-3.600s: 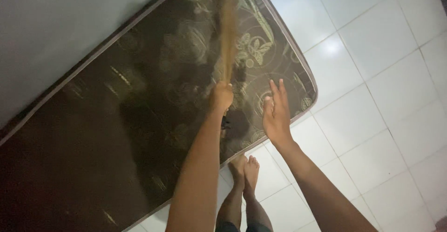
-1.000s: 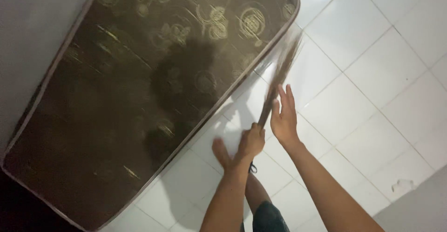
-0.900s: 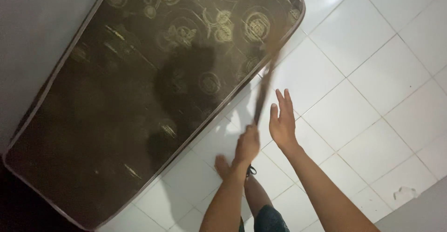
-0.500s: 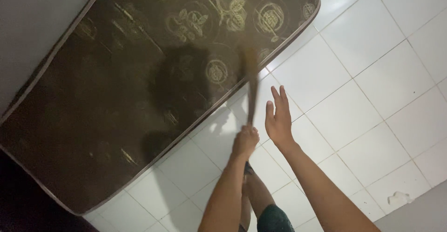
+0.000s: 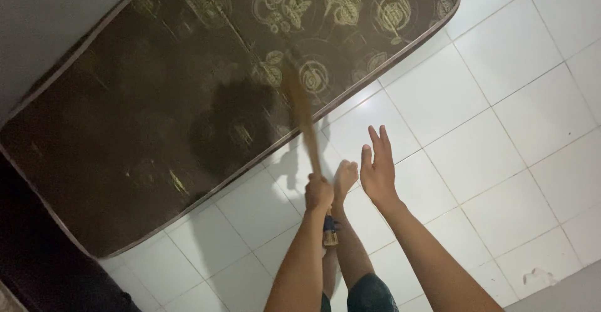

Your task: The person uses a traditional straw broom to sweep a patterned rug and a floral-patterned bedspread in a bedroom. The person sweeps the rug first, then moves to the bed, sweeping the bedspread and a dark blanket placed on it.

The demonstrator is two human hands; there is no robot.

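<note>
My left hand [image 5: 318,194] is closed around the lower end of a thin wooden stick [image 5: 303,121], which is blurred with motion and reaches up over the edge of a dark brown mattress [image 5: 188,86] with a gold floral pattern. The stick's butt end pokes out below my fist. Just right of it, my right hand [image 5: 378,171] is held up flat with fingers together, holding nothing. My bare foot [image 5: 344,177] rests on the tiles between my two hands.
The mattress lies flat on a white tiled floor [image 5: 501,118]. A grey wall [image 5: 50,17] runs along its far side. Something dark [image 5: 44,268] sits at the lower left. A small scuff [image 5: 538,279] marks a tile at the lower right.
The stick has swung from the right, off the mattress corner, leftward over the mattress edge. My view has shifted, so the mattress sits higher and further right. My right hand stays open beside the left.
</note>
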